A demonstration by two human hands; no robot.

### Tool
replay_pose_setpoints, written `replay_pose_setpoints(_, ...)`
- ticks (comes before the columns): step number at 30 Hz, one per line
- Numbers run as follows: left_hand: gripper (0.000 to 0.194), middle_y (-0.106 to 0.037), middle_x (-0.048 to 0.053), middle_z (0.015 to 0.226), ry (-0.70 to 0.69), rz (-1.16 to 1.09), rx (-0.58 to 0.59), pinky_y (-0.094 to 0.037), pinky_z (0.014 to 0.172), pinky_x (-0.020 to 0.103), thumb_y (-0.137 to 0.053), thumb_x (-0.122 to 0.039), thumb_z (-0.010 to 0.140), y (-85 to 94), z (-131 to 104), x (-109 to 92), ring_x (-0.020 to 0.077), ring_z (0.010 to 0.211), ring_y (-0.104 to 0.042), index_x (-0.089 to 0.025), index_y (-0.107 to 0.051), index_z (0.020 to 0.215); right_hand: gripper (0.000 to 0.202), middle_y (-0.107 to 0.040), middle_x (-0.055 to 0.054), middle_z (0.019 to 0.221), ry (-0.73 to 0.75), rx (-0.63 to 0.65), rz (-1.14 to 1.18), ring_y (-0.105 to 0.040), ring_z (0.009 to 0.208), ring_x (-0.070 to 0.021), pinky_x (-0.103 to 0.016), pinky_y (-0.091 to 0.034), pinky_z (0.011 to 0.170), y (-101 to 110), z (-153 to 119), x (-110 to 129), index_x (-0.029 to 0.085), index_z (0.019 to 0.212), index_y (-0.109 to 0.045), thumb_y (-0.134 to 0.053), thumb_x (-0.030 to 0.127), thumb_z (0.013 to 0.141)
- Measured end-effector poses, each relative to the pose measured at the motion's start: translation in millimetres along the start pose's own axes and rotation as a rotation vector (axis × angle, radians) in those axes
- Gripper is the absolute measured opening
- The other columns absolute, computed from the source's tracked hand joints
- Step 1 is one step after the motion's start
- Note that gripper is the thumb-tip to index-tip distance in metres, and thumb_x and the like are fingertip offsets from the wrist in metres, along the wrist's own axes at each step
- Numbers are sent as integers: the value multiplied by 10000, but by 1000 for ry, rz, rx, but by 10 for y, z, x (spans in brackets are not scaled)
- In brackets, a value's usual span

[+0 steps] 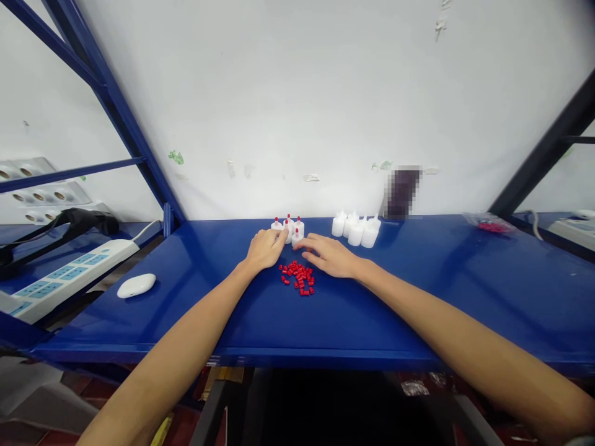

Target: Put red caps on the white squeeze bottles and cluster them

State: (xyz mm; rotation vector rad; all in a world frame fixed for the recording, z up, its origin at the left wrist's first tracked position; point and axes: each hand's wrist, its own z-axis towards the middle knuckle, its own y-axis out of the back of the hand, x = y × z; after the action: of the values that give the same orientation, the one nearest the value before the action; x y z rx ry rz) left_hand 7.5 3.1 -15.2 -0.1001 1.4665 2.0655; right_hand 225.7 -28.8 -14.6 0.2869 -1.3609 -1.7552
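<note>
A close group of small white squeeze bottles with red tips [299,224] stands on the blue shelf near the wall. My left hand [266,249] rests against the left and front of this group, its thumb stretched along a bottle; the other fingers are partly hidden. From the right, my right hand [331,255] reaches the front bottle [296,236], fingers apart and fingertips at its lower side. That hand is open and looks to be touching rather than gripping. Between my wrists lies a loose pile of small red caps [299,274].
Several white bottles without red caps [357,231] stand to the right. A bag of red pieces [493,225] lies farther right. At left are a white oval case [136,285], a power strip [77,275] and a black strap [79,224]. Blue metal posts [118,102] frame the shelf.
</note>
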Motion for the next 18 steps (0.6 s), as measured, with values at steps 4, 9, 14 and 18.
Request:
replay_pose_setpoints(4, 650, -705, 98, 704, -4, 12, 8, -346, 656, 289, -262, -528, 1004, 8, -2, -3, 218, 701, -639, -169, -718, 710, 325, -609, -50, 972, 112, 89, -18, -603, 887, -195, -345, -501, 798, -98, 52, -40, 269, 1256, -666, -460, 211, 1011)
replay_pose_setpoints(9, 656, -696, 94, 691, -8, 6, 7, -324, 645, 292, -248, -530, 1006, 12, -8, -5, 211, 685, -622, -171, -686, 675, 278, -621, -68, 959, 152, 107, 1, -607, 889, -195, -345, -503, 813, -122, 87, -47, 201, 1160, -720, -484, 219, 1013)
replay_pose_setpoints(14, 692, -659, 75, 618, 1, -70, 24, -350, 676, 289, -207, -556, 1005, 4, -8, -13, 191, 642, -599, -175, -632, 613, 174, -660, -66, 979, 89, -2, 67, -631, 872, -175, -314, -508, 808, -136, 93, -1, 178, 981, -737, -575, 134, 937)
replay_pose_setpoints(18, 714, -620, 68, 568, 0, -114, 37, -377, 716, 288, -169, -565, 1002, 11, -4, -29, 182, 619, -587, -179, -591, 575, 99, -694, -48, 895, 31, -67, 94, -646, 808, -175, -311, -511, 773, -169, 95, 10, 168, 885, -696, -626, 99, 871)
